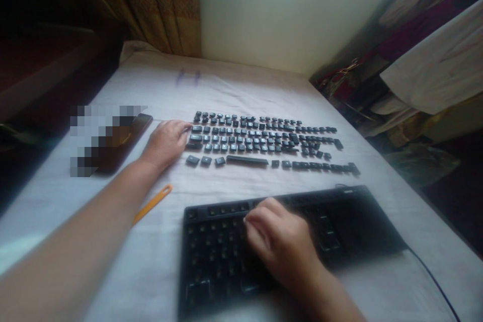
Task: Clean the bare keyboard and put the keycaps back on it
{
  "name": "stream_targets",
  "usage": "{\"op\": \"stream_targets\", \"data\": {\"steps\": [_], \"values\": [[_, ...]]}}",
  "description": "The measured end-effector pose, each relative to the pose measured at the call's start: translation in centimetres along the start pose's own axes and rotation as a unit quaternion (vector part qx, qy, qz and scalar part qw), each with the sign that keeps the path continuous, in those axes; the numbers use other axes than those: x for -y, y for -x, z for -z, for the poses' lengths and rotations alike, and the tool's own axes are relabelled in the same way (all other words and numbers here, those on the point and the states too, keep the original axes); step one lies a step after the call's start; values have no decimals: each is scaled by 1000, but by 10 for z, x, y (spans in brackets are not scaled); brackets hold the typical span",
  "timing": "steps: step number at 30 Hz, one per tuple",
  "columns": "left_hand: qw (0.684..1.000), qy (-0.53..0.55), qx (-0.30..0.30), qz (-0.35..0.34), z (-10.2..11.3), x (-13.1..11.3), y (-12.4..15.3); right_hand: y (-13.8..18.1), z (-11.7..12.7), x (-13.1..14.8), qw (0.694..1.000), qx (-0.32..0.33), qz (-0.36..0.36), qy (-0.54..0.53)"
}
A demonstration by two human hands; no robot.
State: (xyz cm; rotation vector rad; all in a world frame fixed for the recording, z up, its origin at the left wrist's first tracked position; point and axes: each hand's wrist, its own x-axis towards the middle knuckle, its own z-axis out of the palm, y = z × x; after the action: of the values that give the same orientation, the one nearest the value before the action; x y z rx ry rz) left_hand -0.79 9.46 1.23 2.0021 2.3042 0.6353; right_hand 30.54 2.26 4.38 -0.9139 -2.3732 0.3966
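Note:
My left hand [168,141] reaches to the left end of several rows of loose black keycaps [236,139] laid out on the white cloth. Its fingers are drawn together around a small dark keycap, partly hidden by the fingertips. Below the rows lies a black keyboard base [339,221] with its key sockets bare. My right hand [281,234] is over the middle of this base, fingers curled with thumb and forefinger pressed together. Whatever it may hold is too small or hidden to make out. A long spacebar [247,160] lies in the nearest keycap row.
An orange flat tool [154,204] with a holed end lies partly behind my left forearm. A dark phone [123,141] rests farther left, partly pixelated. The keyboard's cable [430,266] runs off at the lower right. Hanging clothes [441,60] are beyond the right edge, a curtain [162,5] behind.

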Motion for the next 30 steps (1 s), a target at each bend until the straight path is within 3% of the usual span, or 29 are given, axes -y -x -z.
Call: {"op": "stream_targets", "data": {"steps": [8,13,17,30], "values": [[1000,2,2,2,1,-2,0,-2,2,0,1000,4,5,-30],[1000,1,2,-1,1,-1,0,-1,17,-12,998,-37,-29,-35],[1000,-7,4,-2,0,1,0,1,24,-17,999,-22,-34,-23],[1000,-9,7,0,1,2,0,3,11,-10,999,20,-15,23]]}}
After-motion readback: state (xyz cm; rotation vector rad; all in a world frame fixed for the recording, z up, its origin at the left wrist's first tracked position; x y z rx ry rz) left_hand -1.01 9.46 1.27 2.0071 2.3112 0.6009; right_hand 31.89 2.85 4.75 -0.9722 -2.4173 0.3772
